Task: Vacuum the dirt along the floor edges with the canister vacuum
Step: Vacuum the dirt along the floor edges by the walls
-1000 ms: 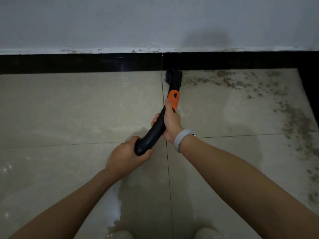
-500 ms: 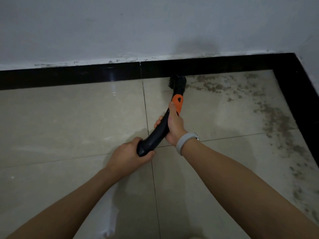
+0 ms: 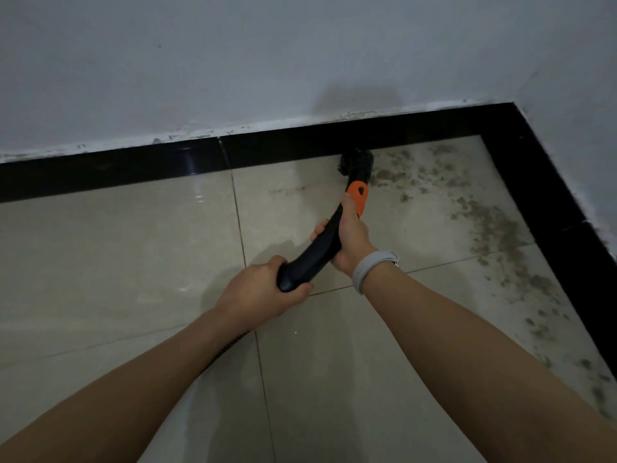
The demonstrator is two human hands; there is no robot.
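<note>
A grey wall [image 3: 267, 61] meets a black skirting [image 3: 117, 168] above beige floor tiles [image 3: 117, 245]. Brown dirt [image 3: 494, 228] spreads beyond and right of the fingers, toward the corner. The black vacuum handle [image 3: 314, 252] is gripped by both hands: left hand [image 3: 260, 292] curled round its rear end, right hand [image 3: 350, 235] wrapped nearer the orange collar [image 3: 358, 192]. Past the fingertips, the brush nozzle [image 3: 357, 163] touches the skirting. No writing is legible.
</note>
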